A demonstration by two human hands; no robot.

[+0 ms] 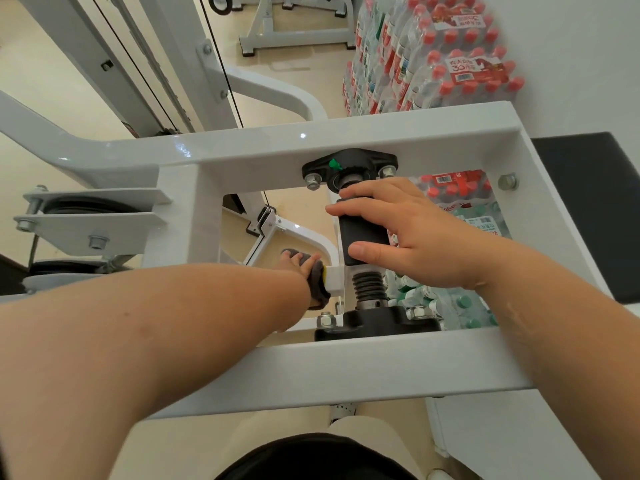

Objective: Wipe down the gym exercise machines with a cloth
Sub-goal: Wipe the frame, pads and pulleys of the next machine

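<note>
I look down through the white frame [346, 365] of a gym machine. My left hand [300, 264] reaches through the frame's opening and holds a dark grey cloth [317, 280] against a white arm [304, 237] of the machine below. Most of that hand is hidden behind my forearm. My right hand [412, 230] grips a black padded handle [362, 230] on the vertical pivot shaft, fingers and thumb curled round it. Below the handle sits a black ribbed spring section [369, 285].
Shrink-wrapped packs of red-capped water bottles [433, 53] are stacked against the wall at right, more visible through the frame. A black pad [588, 202] lies at far right. Pulleys [79, 209] and cables [145, 71] stand at left. Another white machine base [294, 36] sits at the back.
</note>
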